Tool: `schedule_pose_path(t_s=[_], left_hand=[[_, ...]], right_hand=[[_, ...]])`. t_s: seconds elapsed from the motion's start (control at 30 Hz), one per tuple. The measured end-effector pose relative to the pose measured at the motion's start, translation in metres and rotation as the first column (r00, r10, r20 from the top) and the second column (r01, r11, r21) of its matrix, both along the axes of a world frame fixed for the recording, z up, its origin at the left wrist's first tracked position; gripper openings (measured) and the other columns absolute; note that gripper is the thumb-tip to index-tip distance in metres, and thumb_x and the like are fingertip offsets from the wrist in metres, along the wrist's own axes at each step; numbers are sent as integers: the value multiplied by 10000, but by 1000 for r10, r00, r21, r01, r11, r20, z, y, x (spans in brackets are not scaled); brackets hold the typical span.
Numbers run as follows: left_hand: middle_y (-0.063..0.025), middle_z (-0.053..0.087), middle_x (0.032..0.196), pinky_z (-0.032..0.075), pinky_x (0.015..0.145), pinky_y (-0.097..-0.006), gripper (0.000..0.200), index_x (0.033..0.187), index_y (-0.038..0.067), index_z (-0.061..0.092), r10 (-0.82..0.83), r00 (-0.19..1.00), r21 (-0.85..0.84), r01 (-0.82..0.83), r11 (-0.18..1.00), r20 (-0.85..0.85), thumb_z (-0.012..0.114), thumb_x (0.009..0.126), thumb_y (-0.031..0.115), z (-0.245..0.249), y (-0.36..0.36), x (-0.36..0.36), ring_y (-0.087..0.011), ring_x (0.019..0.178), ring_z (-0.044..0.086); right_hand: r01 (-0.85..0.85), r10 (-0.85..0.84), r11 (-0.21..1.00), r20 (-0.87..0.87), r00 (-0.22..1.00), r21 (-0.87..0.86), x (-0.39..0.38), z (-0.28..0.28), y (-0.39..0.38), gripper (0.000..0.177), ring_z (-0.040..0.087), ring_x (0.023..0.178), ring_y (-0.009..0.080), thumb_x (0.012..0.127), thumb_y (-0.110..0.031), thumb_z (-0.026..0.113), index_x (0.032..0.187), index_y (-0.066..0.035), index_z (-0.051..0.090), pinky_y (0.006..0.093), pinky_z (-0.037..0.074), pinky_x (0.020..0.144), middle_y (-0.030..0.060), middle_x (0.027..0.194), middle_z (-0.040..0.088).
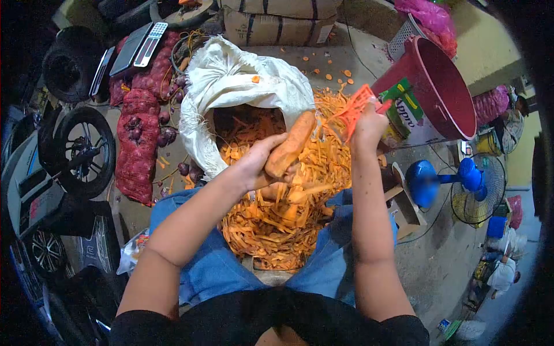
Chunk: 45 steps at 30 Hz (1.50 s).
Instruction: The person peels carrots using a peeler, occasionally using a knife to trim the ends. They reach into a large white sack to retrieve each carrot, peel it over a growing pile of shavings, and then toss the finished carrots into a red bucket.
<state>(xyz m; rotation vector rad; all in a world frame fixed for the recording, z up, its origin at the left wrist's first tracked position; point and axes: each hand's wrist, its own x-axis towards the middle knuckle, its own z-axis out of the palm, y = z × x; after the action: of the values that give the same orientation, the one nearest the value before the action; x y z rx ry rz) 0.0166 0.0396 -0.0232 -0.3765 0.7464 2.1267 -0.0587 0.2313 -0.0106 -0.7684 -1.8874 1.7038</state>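
Observation:
My left hand is wrapped round the lower end of a large orange carrot, which tilts up to the right. In my right hand is a red-orange peeler, held apart from the carrot, to its right. Beneath both hands lies a heap of orange peelings, spread between my knees and back along the sack. A white woven sack opens towards me, with more peelings inside its mouth. One small carrot slice rests on top of the sack.
A dark red bucket stands tilted in view at the right, beside a blue fan. Red net bags of onions and a motorbike wheel are at the left. Taped cartons stand behind. Other people are at the far right.

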Motion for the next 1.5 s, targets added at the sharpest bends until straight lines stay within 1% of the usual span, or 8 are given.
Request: schedule_pose_path(t_s=[0.33,0.6,0.7,0.77,0.97,1.23,1.33,1.5], left_hand=[[-39,545,786,447,485,-258,309,935,83,489,181,982,-31,-180,983,52,341,828,332,-2,21,-6,-125,615,531],[-56,539,771,441,409,-271,419,976,88,468,-204,979,-87,201,976,-27,291,823,436,18,13,12,-137,581,530],[-58,537,770,435,412,-268,408,973,97,471,-188,981,-95,184,978,-39,290,825,432,10,12,8,-144,592,528],[-58,535,772,435,424,-268,400,969,102,475,-146,989,-148,141,979,-25,291,826,427,6,12,4,-147,600,527],[-50,543,782,450,503,-273,395,963,92,477,173,982,-175,-184,967,-75,305,825,420,7,17,1,-143,621,532],[-41,540,780,459,458,-243,435,960,81,473,-250,965,-330,211,920,-80,302,817,453,30,15,15,-123,621,533],[-41,540,769,444,414,-242,434,958,89,473,-96,995,-212,86,974,-36,310,810,463,13,13,6,-117,590,531],[-58,544,754,423,377,-238,420,963,103,472,-62,993,-106,51,993,-103,315,809,461,-2,5,-7,-121,526,523]], right_hand=[[-411,439,887,-113,891,209,50,2,-72,245,440,544,162,797,-202,453,695,20,471,300,368,521,74,606,501],[70,-63,935,-31,998,348,-14,-28,21,266,467,506,198,784,-204,467,672,38,486,332,367,506,108,569,507],[79,-82,993,34,996,85,-10,-10,16,279,479,516,183,788,-223,467,687,35,493,329,378,519,99,590,513],[-152,129,984,-208,970,-97,6,6,-17,279,464,511,164,794,-232,464,693,27,493,322,372,510,78,605,512],[-437,496,841,-131,859,317,48,8,-71,236,465,537,168,797,-211,455,735,14,491,321,366,506,110,590,487],[81,-50,914,-87,995,399,-10,-6,10,297,382,474,93,806,-236,446,622,-4,458,261,316,440,-6,522,432],[-69,75,997,-149,986,44,-4,6,1,264,382,470,61,802,-213,460,621,-21,461,219,302,427,-19,532,430],[-328,396,907,-270,877,264,48,24,-68,256,371,496,65,806,-221,460,658,-11,462,236,319,445,-19,539,427]])
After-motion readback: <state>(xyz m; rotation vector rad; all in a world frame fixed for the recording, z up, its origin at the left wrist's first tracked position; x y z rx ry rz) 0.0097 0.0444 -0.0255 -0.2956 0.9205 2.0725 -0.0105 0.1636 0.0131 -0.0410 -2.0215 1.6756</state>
